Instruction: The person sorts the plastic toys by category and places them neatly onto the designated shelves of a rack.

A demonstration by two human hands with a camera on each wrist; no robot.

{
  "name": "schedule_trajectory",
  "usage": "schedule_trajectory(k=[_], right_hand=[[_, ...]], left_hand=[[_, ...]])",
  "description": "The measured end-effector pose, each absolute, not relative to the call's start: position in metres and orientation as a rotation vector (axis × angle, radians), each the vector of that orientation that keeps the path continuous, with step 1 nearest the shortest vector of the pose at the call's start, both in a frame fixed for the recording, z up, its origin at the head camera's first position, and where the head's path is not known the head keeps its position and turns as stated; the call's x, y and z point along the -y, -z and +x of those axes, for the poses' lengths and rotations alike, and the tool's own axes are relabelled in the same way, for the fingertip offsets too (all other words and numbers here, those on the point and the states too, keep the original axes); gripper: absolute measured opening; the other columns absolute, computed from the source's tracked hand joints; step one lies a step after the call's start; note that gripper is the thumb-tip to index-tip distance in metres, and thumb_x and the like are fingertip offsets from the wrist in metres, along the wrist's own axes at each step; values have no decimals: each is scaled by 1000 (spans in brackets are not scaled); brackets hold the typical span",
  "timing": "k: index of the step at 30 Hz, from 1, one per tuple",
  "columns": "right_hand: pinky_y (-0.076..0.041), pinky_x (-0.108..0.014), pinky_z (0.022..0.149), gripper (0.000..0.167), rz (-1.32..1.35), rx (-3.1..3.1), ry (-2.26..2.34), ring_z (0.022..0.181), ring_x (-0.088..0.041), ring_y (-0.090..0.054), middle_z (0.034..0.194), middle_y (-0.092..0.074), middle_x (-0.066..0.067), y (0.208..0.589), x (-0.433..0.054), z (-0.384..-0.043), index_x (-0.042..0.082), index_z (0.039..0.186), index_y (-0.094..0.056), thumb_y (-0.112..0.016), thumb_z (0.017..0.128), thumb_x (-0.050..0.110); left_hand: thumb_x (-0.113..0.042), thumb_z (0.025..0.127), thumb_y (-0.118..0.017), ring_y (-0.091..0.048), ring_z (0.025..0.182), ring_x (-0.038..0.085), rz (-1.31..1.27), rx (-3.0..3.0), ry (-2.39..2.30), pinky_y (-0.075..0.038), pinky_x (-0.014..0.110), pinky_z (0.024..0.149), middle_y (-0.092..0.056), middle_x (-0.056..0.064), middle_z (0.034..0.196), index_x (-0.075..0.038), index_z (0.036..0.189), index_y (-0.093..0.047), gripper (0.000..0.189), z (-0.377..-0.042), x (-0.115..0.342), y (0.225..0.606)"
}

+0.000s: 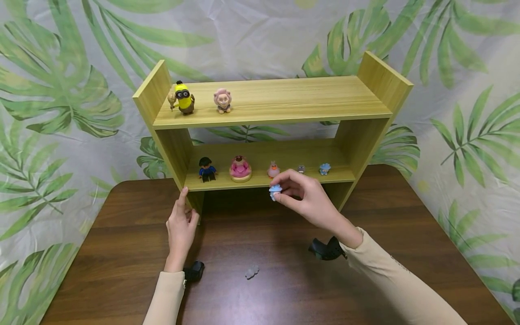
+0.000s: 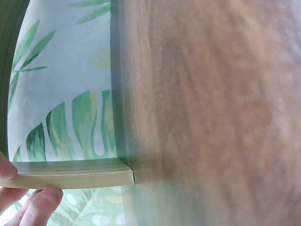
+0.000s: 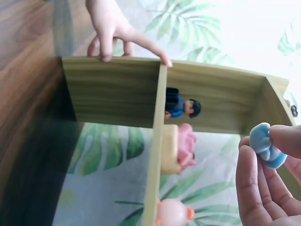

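Note:
My right hand (image 1: 306, 196) pinches a small light-blue figurine (image 1: 274, 192) between thumb and fingertips, in front of the middle shelf's edge. The figurine (image 3: 264, 143) appears close up in the right wrist view. My left hand (image 1: 182, 225) grips the left side panel of the wooden shelf (image 1: 268, 185), fingers on both faces of the panel (image 2: 70, 180). On the middle board stand a dark-haired toy figure in blue (image 1: 207, 170), a pink figure in a ring (image 1: 240, 169), a pink duck-like figure (image 1: 273, 169), a small grey figure (image 1: 301, 169) and another blue figurine (image 1: 324, 169).
The top board carries a yellow minion figure (image 1: 184, 98) at its left end and a pink-maned figure (image 1: 223, 100) beside it. A small grey piece (image 1: 252, 271) lies on the brown table (image 1: 227, 298). A leaf-patterned cloth (image 1: 260, 40) hangs behind the shelf.

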State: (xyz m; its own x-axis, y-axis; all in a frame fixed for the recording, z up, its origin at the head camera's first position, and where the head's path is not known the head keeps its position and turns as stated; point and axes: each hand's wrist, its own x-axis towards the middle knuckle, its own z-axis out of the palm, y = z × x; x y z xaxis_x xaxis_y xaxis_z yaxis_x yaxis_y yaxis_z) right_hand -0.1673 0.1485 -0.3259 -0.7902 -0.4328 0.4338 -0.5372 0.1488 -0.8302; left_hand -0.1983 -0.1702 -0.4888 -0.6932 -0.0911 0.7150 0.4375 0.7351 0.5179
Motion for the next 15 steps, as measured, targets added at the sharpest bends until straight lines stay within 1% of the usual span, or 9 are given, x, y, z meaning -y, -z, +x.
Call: schedule_trajectory(k=[4,7,10,15], right_hand=[[-52,-34,77,21,993,2282,-1733,89,-22,-62,106,-62,-10,319,-149,-170,0,108,-61,-64,87,-4],[-52,-35,78,22,1012,2250,-1750,93,-23,-62,111,-61,-15,314,-150,-172,-1,109,-61,-63,87,-6],[-52,-35,78,23,1026,2230,-1761,95,-24,-61,113,-60,-16,309,-150,-173,-2,110,-60,-62,87,-7],[-52,-35,79,23,1026,2234,-1732,94,-23,-62,109,-62,-10,300,-149,-176,-1,110,-60,-62,88,-6]], left_hand=[[11,82,-54,-53,62,25,-258,2175,895,-39,41,53,-51,15,88,-30,148,-30,81,-199,171,489],[11,82,-54,-54,63,26,-255,2175,904,-39,42,54,-50,15,87,-30,148,-30,81,-199,171,489],[11,81,-54,-53,63,26,-255,2177,909,-39,42,54,-50,15,87,-30,148,-31,82,-199,170,489],[12,82,-54,-52,63,25,-255,2181,905,-38,42,53,-50,15,87,-30,148,-30,82,-199,171,489]])
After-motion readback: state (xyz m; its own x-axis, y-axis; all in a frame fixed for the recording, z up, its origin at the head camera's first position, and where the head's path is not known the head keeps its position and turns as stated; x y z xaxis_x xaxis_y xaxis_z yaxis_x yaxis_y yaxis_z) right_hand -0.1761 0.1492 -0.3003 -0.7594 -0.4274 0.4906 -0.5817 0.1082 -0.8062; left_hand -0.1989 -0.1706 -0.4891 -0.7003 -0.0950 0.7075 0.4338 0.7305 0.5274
